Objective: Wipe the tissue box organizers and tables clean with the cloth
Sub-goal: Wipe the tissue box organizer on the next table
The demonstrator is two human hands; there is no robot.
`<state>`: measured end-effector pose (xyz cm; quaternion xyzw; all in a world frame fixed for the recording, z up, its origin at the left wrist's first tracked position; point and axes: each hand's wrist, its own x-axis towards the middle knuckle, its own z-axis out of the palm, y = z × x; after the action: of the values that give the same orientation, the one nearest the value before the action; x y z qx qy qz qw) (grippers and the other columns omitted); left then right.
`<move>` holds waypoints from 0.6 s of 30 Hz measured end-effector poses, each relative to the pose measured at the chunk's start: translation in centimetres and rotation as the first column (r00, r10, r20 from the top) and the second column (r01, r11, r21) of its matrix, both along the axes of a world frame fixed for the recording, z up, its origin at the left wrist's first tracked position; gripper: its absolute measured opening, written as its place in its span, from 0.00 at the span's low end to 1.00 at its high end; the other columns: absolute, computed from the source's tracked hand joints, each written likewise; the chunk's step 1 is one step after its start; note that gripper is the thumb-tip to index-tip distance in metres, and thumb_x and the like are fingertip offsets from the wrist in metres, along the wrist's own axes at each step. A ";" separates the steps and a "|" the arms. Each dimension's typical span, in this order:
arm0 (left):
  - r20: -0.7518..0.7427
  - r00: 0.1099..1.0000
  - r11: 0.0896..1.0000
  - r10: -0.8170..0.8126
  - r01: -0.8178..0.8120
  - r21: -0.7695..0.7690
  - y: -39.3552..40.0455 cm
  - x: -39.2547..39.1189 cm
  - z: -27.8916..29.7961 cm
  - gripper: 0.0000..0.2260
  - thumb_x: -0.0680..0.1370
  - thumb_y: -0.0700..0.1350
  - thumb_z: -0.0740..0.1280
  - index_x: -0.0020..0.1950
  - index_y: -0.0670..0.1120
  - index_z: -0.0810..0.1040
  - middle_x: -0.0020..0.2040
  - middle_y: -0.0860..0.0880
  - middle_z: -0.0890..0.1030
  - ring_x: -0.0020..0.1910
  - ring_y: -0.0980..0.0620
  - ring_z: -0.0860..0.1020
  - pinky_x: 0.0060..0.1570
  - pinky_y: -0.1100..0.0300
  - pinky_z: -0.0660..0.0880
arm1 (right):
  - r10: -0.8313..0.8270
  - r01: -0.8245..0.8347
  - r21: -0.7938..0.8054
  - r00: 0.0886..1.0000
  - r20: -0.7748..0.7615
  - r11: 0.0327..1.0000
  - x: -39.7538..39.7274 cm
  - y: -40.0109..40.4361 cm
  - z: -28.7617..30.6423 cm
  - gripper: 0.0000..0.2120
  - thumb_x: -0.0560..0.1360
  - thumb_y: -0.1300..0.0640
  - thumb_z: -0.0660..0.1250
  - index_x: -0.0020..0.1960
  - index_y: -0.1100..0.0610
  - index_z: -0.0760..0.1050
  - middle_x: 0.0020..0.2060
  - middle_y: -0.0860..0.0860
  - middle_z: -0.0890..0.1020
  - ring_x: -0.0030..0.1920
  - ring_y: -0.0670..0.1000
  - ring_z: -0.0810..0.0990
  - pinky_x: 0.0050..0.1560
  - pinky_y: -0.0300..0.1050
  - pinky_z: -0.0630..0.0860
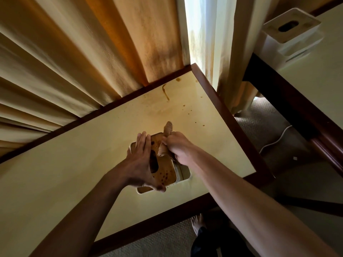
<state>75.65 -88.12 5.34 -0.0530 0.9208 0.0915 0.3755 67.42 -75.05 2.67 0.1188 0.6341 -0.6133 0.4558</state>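
A white tissue box organizer (168, 178) with a brown-stained wooden lid and an oval slot stands on the cream table (92, 154). My left hand (141, 164) holds its left side, fingers straight along the lid and thumb hooked round the near edge. My right hand (179, 147) grips a crumpled tan cloth (167, 133) and presses it on the lid's far right part. Brown spills and drips (166, 93) mark the table near its far corner.
A second white tissue box organizer (291, 34) stands on another cream table (319, 75) at the right. Pleated curtains (74, 52) hang behind the table. A white cable (276, 140) lies on the carpet between the tables. A bare foot (197, 224) shows below.
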 end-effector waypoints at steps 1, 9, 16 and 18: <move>0.003 1.000 1.000 -0.001 0.001 -0.003 0.0 0.0 0.0 0.75 0.56 0.71 0.78 0.71 0.46 0.18 0.66 0.52 0.15 0.68 0.50 0.19 0.76 0.44 0.35 | -0.007 0.007 0.004 0.999 -0.049 1.000 0.8 0.2 0.0 0.07 0.78 0.69 0.59 0.46 0.65 0.75 0.40 0.60 0.78 0.45 0.60 0.80 0.50 0.58 0.78; 0.013 1.000 1.000 0.008 -0.007 -0.007 0.4 0.0 0.5 0.73 0.58 0.69 0.78 0.72 0.47 0.19 0.66 0.53 0.16 0.66 0.51 0.20 0.74 0.46 0.37 | -0.232 0.241 -0.306 0.970 0.065 0.921 3.3 5.8 0.7 0.11 0.83 0.58 0.57 0.50 0.56 0.77 0.48 0.57 0.83 0.50 0.57 0.81 0.58 0.54 0.76; 0.026 1.000 1.000 0.014 -0.014 -0.022 0.4 0.0 0.4 0.74 0.57 0.69 0.78 0.73 0.46 0.20 0.68 0.53 0.17 0.67 0.51 0.20 0.75 0.44 0.37 | -0.265 0.320 -0.403 0.946 0.188 0.857 5.4 9.2 1.3 0.08 0.82 0.58 0.59 0.53 0.57 0.77 0.54 0.54 0.81 0.55 0.51 0.79 0.66 0.53 0.71; 0.030 1.000 0.999 0.007 -0.006 -0.033 0.4 0.0 0.3 0.74 0.56 0.70 0.77 0.73 0.46 0.20 0.68 0.53 0.17 0.67 0.51 0.19 0.75 0.44 0.37 | -0.234 0.303 -0.420 0.949 0.210 0.855 6.4 9.2 1.3 0.08 0.82 0.57 0.59 0.55 0.56 0.76 0.55 0.53 0.81 0.57 0.51 0.78 0.68 0.54 0.69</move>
<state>75.68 -87.73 5.67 -0.0636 0.9161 0.0768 0.3883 73.81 -65.82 4.01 0.1444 0.4168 -0.7892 0.4272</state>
